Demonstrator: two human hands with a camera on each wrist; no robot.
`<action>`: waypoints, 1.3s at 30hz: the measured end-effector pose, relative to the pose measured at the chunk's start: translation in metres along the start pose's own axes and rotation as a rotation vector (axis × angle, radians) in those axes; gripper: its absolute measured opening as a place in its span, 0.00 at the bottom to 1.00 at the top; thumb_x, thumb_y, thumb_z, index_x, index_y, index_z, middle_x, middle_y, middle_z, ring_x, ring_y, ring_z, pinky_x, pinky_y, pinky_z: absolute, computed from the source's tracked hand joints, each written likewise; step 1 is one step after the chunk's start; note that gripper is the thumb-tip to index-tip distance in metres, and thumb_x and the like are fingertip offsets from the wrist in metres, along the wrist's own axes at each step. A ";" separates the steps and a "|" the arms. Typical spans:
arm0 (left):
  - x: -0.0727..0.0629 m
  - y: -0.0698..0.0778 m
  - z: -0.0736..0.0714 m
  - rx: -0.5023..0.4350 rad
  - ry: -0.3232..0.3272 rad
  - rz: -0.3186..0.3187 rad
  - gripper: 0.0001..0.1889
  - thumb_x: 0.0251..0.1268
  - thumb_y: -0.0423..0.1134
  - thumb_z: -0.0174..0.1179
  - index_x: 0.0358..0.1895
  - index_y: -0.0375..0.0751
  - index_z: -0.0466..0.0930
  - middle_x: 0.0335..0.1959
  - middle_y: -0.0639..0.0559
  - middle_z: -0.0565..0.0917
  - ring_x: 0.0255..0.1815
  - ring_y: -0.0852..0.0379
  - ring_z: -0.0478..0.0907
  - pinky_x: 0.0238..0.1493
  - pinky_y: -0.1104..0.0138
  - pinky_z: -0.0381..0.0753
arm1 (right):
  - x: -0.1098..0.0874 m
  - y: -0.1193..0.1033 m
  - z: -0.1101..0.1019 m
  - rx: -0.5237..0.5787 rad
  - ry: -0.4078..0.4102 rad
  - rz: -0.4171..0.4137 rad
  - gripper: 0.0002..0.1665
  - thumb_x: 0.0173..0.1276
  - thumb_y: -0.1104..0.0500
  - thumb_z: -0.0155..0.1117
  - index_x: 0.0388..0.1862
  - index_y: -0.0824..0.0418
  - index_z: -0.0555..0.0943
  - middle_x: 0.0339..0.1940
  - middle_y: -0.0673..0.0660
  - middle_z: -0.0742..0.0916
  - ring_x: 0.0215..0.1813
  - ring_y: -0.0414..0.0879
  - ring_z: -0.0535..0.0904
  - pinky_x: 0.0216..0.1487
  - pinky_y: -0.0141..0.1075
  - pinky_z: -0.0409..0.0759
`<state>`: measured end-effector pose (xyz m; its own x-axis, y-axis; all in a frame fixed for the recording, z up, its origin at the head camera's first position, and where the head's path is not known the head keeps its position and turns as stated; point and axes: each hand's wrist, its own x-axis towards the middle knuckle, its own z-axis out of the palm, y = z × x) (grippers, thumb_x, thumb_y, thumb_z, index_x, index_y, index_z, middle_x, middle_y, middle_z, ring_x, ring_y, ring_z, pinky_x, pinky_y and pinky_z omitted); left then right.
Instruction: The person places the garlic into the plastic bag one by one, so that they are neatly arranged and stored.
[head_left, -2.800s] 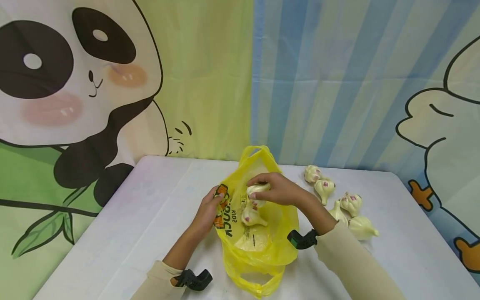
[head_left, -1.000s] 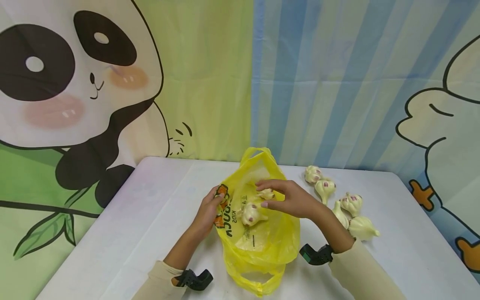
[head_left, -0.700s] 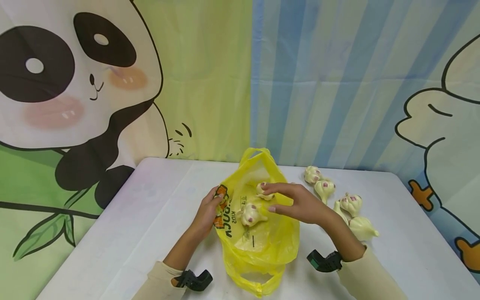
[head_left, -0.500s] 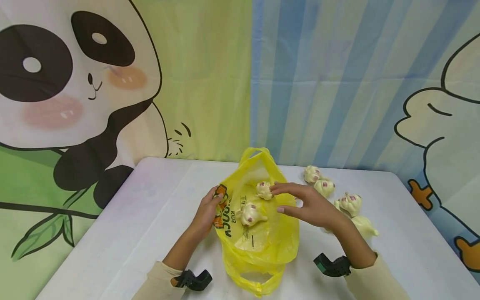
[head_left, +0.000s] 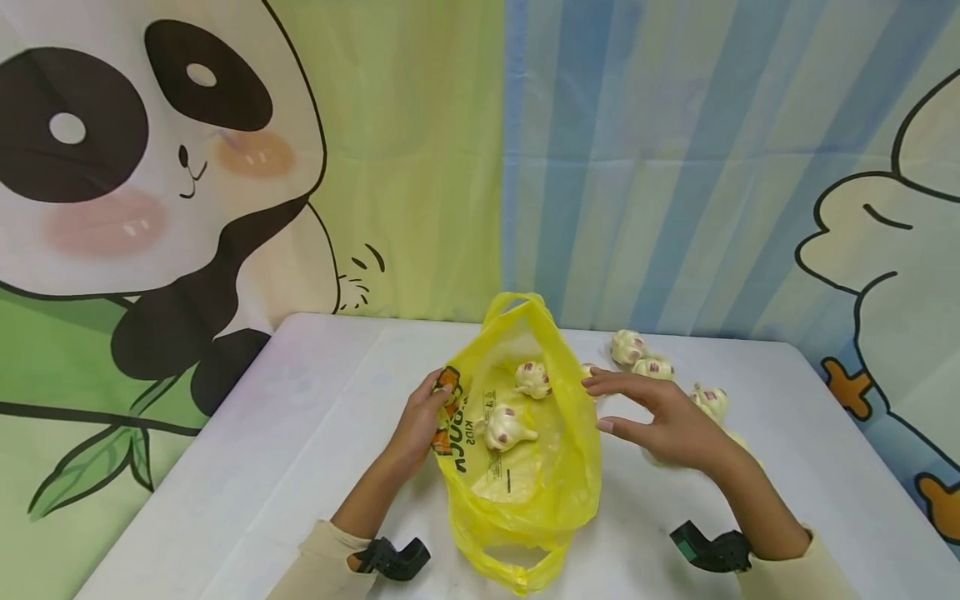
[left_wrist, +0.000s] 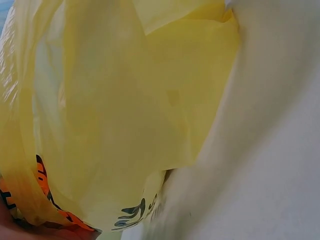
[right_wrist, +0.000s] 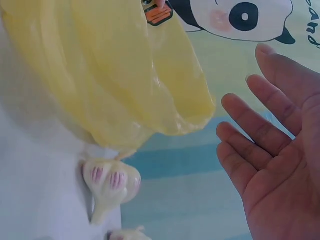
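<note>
A yellow plastic bag [head_left: 573,475] lies on the table with its mouth spread toward me. My left hand [head_left: 411,429] grips the bag's left edge, thumb over the printed side. Inside rest two garlic bulbs, one lower garlic bulb [head_left: 504,427] and one upper garlic bulb [head_left: 533,379]. My right hand [head_left: 667,417] is just right of the bag, thumb and fingers spread, nothing between them. In the right wrist view its palm [right_wrist: 285,195] faces the camera, apart from the bag. Another garlic bulb [head_left: 588,369] peeks out between the bag's right side and my right fingertips.
More garlic bulbs lie at the table's right: a back bulb [head_left: 627,347], a second bulb [head_left: 654,367] beside it, and a bulb [head_left: 709,401] partly behind my right hand. A printed curtain [head_left: 420,167] hangs behind the white table [head_left: 247,467].
My right hand held a garlic bulb in the bag, let it go there, and drew back rightward out of the bag. My left hand keeps its grip on the bag's edge.
</note>
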<state>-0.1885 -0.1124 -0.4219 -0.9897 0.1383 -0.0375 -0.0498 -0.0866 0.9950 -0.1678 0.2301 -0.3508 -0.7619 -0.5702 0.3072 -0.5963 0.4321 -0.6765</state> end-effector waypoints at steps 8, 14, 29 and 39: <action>0.002 0.002 0.002 0.006 -0.017 0.005 0.21 0.79 0.44 0.41 0.70 0.47 0.64 0.51 0.32 0.77 0.48 0.31 0.75 0.48 0.52 0.78 | -0.022 0.004 -0.014 -0.052 0.072 0.072 0.22 0.65 0.60 0.70 0.58 0.49 0.80 0.63 0.52 0.80 0.66 0.35 0.69 0.59 0.28 0.68; 0.001 0.003 0.001 0.006 -0.017 0.002 0.22 0.79 0.44 0.41 0.71 0.47 0.63 0.52 0.33 0.76 0.48 0.33 0.75 0.49 0.51 0.78 | -0.041 0.006 -0.016 -0.084 0.102 0.080 0.22 0.64 0.62 0.70 0.57 0.49 0.81 0.60 0.51 0.82 0.62 0.29 0.70 0.56 0.24 0.68; -0.002 0.001 -0.001 -0.011 -0.003 -0.008 0.21 0.79 0.44 0.42 0.70 0.48 0.64 0.49 0.33 0.78 0.47 0.30 0.75 0.47 0.50 0.79 | -0.088 0.022 -0.016 -0.100 0.180 0.199 0.20 0.64 0.64 0.69 0.55 0.55 0.82 0.57 0.51 0.83 0.62 0.24 0.67 0.51 0.19 0.71; -0.002 0.001 0.000 -0.009 -0.016 -0.001 0.22 0.79 0.45 0.42 0.71 0.47 0.63 0.50 0.37 0.78 0.50 0.30 0.74 0.50 0.50 0.78 | -0.115 0.044 -0.023 -0.141 0.294 0.211 0.27 0.60 0.70 0.70 0.59 0.61 0.79 0.60 0.48 0.80 0.63 0.24 0.67 0.51 0.17 0.70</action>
<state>-0.1869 -0.1124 -0.4209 -0.9873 0.1546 -0.0371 -0.0523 -0.0955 0.9941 -0.1120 0.3310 -0.4008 -0.8992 -0.2431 0.3638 -0.4323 0.6219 -0.6529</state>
